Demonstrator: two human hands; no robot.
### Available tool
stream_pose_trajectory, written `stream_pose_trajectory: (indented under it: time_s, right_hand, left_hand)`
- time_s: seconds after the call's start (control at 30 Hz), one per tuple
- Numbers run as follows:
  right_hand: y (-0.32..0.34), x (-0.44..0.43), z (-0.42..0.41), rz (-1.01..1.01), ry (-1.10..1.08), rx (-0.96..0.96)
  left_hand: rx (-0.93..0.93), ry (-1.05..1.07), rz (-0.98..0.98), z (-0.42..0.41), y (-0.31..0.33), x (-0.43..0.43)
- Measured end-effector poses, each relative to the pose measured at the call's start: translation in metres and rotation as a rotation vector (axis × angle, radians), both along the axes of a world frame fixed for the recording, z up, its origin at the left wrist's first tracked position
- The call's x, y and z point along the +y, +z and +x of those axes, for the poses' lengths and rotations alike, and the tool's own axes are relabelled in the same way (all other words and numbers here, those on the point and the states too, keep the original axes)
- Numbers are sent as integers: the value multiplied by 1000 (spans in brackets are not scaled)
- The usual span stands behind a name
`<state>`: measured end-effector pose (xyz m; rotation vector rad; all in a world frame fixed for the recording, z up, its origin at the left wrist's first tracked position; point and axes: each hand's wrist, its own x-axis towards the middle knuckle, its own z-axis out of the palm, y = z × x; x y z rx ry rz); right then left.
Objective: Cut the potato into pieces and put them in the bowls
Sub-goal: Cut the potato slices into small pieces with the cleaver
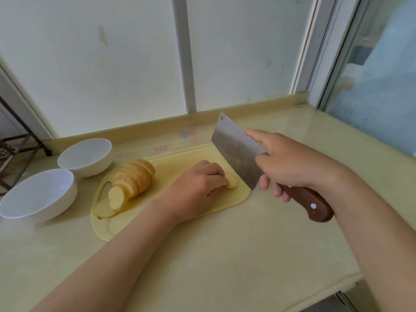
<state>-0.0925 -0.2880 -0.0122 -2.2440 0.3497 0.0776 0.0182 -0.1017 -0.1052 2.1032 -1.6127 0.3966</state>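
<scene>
A row of potato slices leans together on the left half of the yellow cutting board, with loose slices lying flat near its handle hole. My left hand curls over a small potato piece at the board's right end. My right hand grips the wooden handle of a cleaver, forefinger stretched along the blade. The blade's edge stands just right of the held piece. Two white bowls stand left of the board: the near bowl and the far bowl, both with nothing inside.
The beige counter runs to a low raised lip at the wall behind. A dark metal rack stands past the counter's left end. A window frame rises at the back right. The counter's front edge drops off at the lower right.
</scene>
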Motion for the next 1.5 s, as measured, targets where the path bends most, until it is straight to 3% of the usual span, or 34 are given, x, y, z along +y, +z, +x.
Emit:
stream_pose_trajectory:
  time_s: [1.5]
  right_hand:
    - [13, 50, -47, -240, 25, 263]
  left_hand:
    - [-36, -41, 32, -3, 5, 1]
